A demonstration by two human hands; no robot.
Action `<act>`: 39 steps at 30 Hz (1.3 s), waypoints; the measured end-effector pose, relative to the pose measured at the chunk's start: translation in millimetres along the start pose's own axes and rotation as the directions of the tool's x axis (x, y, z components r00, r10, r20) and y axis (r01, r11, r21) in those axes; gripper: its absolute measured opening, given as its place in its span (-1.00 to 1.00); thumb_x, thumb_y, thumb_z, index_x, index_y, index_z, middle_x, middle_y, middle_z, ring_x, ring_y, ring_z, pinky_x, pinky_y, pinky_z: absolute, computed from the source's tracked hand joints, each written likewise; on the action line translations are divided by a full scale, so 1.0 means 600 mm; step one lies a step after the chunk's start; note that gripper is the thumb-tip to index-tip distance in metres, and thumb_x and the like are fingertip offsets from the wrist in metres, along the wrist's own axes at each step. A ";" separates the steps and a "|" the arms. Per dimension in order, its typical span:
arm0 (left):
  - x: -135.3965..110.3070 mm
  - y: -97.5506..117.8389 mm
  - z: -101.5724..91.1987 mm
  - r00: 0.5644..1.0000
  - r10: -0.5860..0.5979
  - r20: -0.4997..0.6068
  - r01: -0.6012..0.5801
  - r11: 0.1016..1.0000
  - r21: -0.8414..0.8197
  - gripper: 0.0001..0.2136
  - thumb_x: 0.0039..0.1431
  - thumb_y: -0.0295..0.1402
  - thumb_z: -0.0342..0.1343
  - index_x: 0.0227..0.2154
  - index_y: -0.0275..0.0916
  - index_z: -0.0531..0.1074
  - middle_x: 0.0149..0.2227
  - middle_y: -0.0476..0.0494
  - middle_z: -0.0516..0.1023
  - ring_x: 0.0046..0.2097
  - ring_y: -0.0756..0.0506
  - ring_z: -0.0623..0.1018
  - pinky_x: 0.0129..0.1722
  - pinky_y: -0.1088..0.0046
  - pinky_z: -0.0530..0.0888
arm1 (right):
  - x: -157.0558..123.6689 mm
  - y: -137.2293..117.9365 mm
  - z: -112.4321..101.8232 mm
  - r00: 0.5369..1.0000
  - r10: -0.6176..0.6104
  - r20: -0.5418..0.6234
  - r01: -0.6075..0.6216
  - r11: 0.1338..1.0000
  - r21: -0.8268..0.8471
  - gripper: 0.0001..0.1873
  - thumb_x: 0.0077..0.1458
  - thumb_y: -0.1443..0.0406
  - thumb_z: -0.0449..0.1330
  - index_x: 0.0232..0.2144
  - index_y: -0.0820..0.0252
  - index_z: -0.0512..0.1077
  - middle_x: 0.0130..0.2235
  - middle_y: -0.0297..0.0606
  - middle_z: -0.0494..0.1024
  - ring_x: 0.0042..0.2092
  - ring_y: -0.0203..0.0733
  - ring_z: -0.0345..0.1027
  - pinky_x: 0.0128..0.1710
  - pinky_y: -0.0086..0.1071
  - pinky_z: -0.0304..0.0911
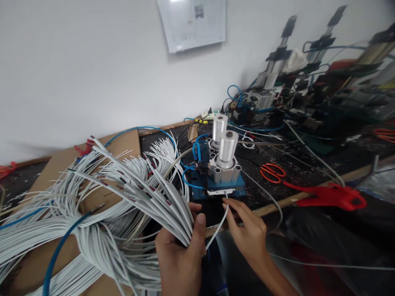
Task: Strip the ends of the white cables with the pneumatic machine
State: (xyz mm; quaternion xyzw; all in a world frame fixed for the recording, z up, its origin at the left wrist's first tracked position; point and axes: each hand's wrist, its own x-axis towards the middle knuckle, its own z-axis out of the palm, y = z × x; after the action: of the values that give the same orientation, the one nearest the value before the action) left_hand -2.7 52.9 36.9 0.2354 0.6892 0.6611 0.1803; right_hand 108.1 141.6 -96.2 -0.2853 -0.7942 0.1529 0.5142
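Observation:
My left hand grips a thick bundle of white cables that fans out up and to the left, with stripped red and dark ends showing. My right hand pinches one single white cable and holds its end at the front slot of a small blue pneumatic press. The press carries two upright silver cylinders and blue air hoses. It stands on the dark bench just beyond my fingers.
More white cable loops lie on cardboard at the left, crossed by a blue hose. Orange-handled scissors and a red tool lie right of the press. Larger machines stand at the back right by the white wall.

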 end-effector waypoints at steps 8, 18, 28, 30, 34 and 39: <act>0.001 -0.005 0.003 1.000 -0.006 0.000 0.006 1.000 0.006 -0.86 -0.23 -0.29 0.07 -0.52 -0.17 0.38 -0.84 0.16 0.24 -0.83 0.07 0.23 -0.90 0.65 0.21 | 0.005 -0.001 0.003 1.000 0.005 0.012 -0.005 1.000 0.015 -0.81 0.32 0.42 0.19 -0.07 0.17 0.53 -0.19 -0.19 0.73 -0.18 -0.12 0.67 -0.12 -0.31 0.58; -0.001 -0.007 0.002 1.000 0.016 0.008 -0.016 1.000 0.023 -0.86 -0.23 -0.29 0.08 -0.52 -0.18 0.38 -0.80 0.15 0.26 -0.81 0.08 0.21 -0.87 0.63 0.21 | 0.003 0.003 0.010 1.000 -0.009 0.004 0.009 1.000 0.014 -0.82 0.32 0.44 0.20 -0.07 0.21 0.53 -0.19 -0.16 0.72 -0.17 -0.15 0.65 -0.11 -0.34 0.54; -0.003 -0.011 0.002 1.000 0.002 -0.001 -0.002 1.000 0.020 -0.86 -0.24 -0.29 0.08 -0.52 -0.17 0.38 -0.80 0.14 0.26 -0.81 0.07 0.21 -0.87 0.64 0.21 | 0.004 0.004 0.007 1.000 -0.009 0.000 0.009 1.000 0.013 -0.81 0.31 0.43 0.20 -0.08 0.17 0.53 -0.19 -0.18 0.72 -0.18 -0.12 0.66 -0.13 -0.30 0.57; -0.003 -0.011 0.002 1.000 0.001 -0.001 -0.001 1.000 0.023 -0.86 -0.25 -0.29 0.09 -0.52 -0.18 0.38 -0.83 0.16 0.25 -0.82 0.07 0.22 -0.88 0.64 0.20 | 0.003 0.006 0.009 1.000 -0.005 -0.003 0.005 1.000 0.016 -0.80 0.30 0.44 0.20 -0.07 0.16 0.53 -0.20 -0.19 0.72 -0.18 -0.12 0.66 -0.13 -0.30 0.58; -0.003 -0.010 0.003 1.000 -0.009 0.003 0.009 1.000 0.020 -0.85 -0.26 -0.28 0.08 -0.53 -0.17 0.38 -0.85 0.17 0.23 -0.83 0.06 0.22 -0.89 0.64 0.19 | -0.001 0.011 0.012 1.000 -0.005 -0.006 0.005 1.000 0.018 -0.78 0.30 0.45 0.19 -0.06 0.15 0.53 -0.19 -0.19 0.73 -0.16 -0.12 0.66 -0.10 -0.30 0.58; -0.005 -0.012 0.004 1.000 -0.014 0.001 0.014 1.000 0.000 -0.85 -0.27 -0.28 0.09 -0.53 -0.17 0.38 -0.87 0.18 0.22 -0.83 0.07 0.20 -0.89 0.64 0.18 | -0.002 0.010 0.010 1.000 -0.007 -0.012 0.007 1.000 0.014 -0.76 0.30 0.44 0.19 -0.06 0.12 0.54 -0.19 -0.20 0.73 -0.18 -0.12 0.67 -0.12 -0.29 0.59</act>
State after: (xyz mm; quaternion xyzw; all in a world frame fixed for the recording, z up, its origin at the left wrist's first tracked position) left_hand 0.5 53.3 29.3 0.2307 0.6907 0.6598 0.1852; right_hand 104.8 145.6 -103.1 -0.2799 -0.7910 0.1548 0.5216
